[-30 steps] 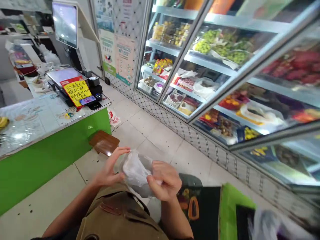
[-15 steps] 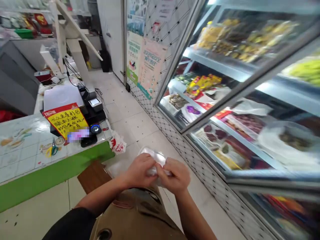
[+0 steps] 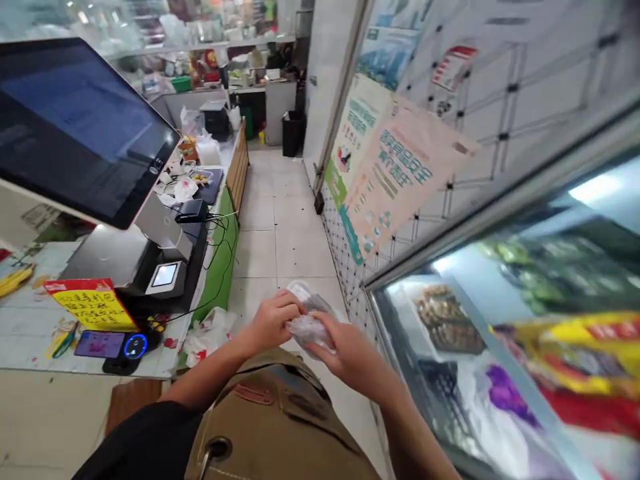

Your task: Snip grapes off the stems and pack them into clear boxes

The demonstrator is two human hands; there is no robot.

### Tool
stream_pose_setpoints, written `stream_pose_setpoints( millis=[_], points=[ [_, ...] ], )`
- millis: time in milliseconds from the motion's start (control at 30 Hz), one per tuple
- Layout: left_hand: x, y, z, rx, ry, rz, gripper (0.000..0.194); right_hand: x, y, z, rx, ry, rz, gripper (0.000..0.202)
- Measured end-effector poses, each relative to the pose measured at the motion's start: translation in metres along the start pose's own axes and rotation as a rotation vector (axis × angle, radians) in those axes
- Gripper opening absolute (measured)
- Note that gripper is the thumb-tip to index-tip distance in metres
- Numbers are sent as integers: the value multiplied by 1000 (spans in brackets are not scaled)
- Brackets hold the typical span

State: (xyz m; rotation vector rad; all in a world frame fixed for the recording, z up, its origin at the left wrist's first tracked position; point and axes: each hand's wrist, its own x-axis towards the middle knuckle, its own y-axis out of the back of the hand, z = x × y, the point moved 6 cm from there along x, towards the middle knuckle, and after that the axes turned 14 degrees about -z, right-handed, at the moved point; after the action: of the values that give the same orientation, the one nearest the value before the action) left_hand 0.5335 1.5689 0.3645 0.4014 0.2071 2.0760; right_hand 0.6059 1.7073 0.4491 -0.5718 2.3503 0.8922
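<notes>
A crumpled clear plastic bag (image 3: pixel 311 329) is held in front of my brown apron. Something round and pale, perhaps a container rim, shows at its top. My left hand (image 3: pixel 275 319) has its fingers curled round the bag's left side. On the right side, my right hand (image 3: pixel 343 347) pinches the bag between thumb and fingers. The two hands are close together above the tiled floor. What lies inside the bag is too blurred to make out.
At left stands a counter (image 3: pixel 37 347) with a large screen (image 3: pixel 85 127), a yellow sign (image 3: pixel 93 303) and a phone (image 3: pixel 100 343). A white bag (image 3: pixel 213 333) hangs by its edge. On the right is a glass-door cooler (image 3: pixel 400 273). A tiled aisle (image 3: pixel 280 233) runs ahead.
The view has turned left and moved forward along the aisle. The large screen now shows its front. Both hands still hold the plastic, which now looks more crumpled and bunched between them.
</notes>
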Motion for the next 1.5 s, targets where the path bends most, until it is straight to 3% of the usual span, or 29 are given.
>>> stream_pose_setpoints(
  millis=[67, 200, 300, 400, 500, 600, 767, 867, 967, 1067, 1167, 1300, 1400, 1500],
  points=[
    [42, 2, -37, 40, 65, 46, 17, 46, 35, 41, -46, 51, -65, 9],
    [118, -3, -134, 50, 115, 182, 21, 143, 89, 124, -146, 170, -133, 30],
    [173, -5, -219, -11, 146, 290, 26, 215, 123, 177, -136, 285, -214, 27],
    [230, 7, -296, -47, 190, 422, 30, 288, 158, 221, -116, 324, -309, 18],
    [292, 32, -357, -28, 211, 482, 37, 361, 197, 260, -155, 327, -325, 43],
    [355, 63, -410, 17, 203, 460, 42, 432, 238, 295, -259, 369, -264, 52],
    [448, 96, -515, 89, 268, 343, 47, 555, 311, 356, -363, 563, -21, 22],
    [502, 108, -587, 82, 195, 400, 42, 636, 355, 404, -350, 695, 81, 7],
    [564, 122, -664, 100, 162, 453, 38, 722, 403, 456, -297, 824, 111, 24],
    [632, 142, -737, 141, 169, 420, 36, 809, 459, 501, -241, 902, 117, 32],
    [692, 171, -799, 174, 223, 374, 34, 895, 520, 530, -245, 968, 118, 30],
    [754, 208, -881, 238, 322, 358, 24, 1010, 597, 555, -307, 1084, 124, 30],
    [796, 224, -960, 283, 315, 342, 14, 1102, 643, 583, -327, 1126, 138, 30],
    [835, 235, -1063, 320, 374, 238, 16, 1198, 676, 620, -352, 1165, 137, 32]
  ],
)
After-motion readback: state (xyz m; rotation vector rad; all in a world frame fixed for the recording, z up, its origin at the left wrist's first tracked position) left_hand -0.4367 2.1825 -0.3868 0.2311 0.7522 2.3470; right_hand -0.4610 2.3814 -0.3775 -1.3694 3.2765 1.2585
